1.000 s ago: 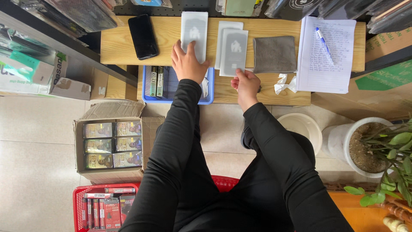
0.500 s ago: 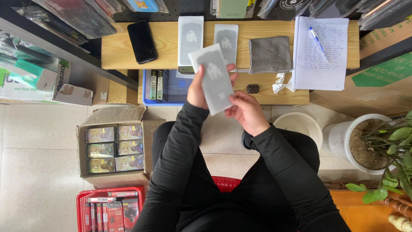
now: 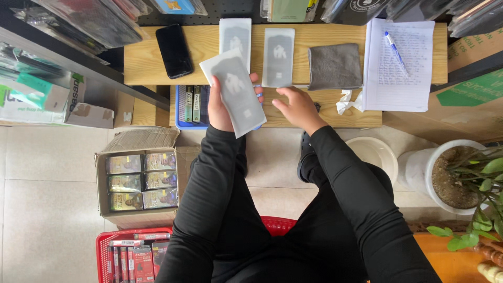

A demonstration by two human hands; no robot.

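Here a flat white packet (image 3: 234,91) is gripped along its left edge by the left hand (image 3: 222,105), tilted above the table (image 3: 146,60). The right hand (image 3: 297,106) is held loosely open just beside it, empty. Beyond the fingers (image 3: 257,86), two similar packets (image 3: 277,55) are laid flat.

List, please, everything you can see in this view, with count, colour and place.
flat packet: 1, white-grey, in left hand
flat packets: 2, white-grey, on bench top
phone: 1, black, bench left
cloth: 1, grey, bench middle
notebook: 1, white, bench right
pen: 1, blue, on notebook
tray: 1, blue, lower shelf
cardboard box: 1, brown, floor left
basket: 1, red, bottom left
plant pot: 1, white, floor right
left hand: holds packet
right hand: empty, above shelf
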